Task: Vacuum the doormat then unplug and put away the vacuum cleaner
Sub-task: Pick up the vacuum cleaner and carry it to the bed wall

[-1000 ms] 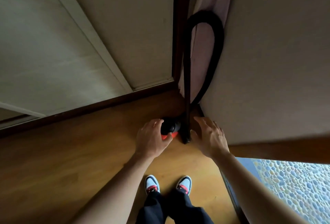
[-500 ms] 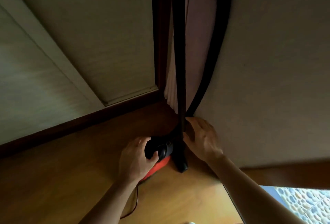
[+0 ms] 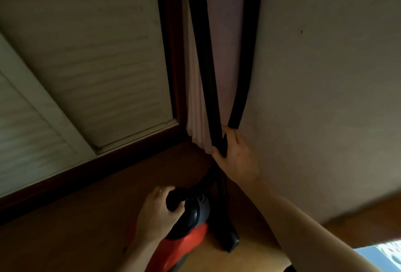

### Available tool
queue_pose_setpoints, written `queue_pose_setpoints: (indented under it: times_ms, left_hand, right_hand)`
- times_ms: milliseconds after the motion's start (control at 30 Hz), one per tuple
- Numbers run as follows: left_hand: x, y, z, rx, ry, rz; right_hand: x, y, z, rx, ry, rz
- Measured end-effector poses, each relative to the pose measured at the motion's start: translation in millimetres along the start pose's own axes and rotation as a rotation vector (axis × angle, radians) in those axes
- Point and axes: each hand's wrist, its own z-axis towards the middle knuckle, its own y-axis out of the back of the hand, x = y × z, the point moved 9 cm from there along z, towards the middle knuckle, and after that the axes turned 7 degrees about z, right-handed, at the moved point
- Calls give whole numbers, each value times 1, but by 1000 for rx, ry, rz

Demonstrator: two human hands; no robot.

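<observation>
Dim wooden floor meets a pale wall in a corner, and the vacuum cleaner stands there, red below and black on top. The person's left hand is wrapped round its black handle. Just behind the body the wand rises against a pale curtain, its nozzle on the floor, and the hose runs up beside it out of view. The right hand grips the wand where the hose comes down to meet it. A slatted door fills the left.

Putting away looks nearly done. If the right hand lets go before the wand leans securely, it could topple and drag the hose down. The curtain could also get pinched behind it. No brand or writing can be read.
</observation>
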Motion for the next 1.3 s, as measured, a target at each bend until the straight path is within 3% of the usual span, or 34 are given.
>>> queue_pose_setpoints:
  times_ms: [100,233,333,500,833,967,1133,1300]
  left_hand:
    - [5,-16,0,7,17,-71]
    - [14,-31,5,57,67,-132]
    - [19,-37,11,135,86,-255]
    - [16,-36,21,178,-16,-303]
    - [14,-50,26,276,-59,-493]
    - [6,-51,24,291,-60,-459]
    - [7,-61,22,481,-47,-435]
    - [9,-57,21,481,-41,-362]
  right_hand:
    - [-15,-10,6,4,-27,59]
    - [-33,-37,9,129,-240,524]
    - [-42,-52,9,165,-385,712]
    - [-42,-72,7,199,-530,920]
    - [-17,-68,10,131,-397,949]
    - [-3,-70,8,176,-392,997]
    - [1,-70,4,180,-388,1041]
    - [-4,-65,2,164,-408,1059]
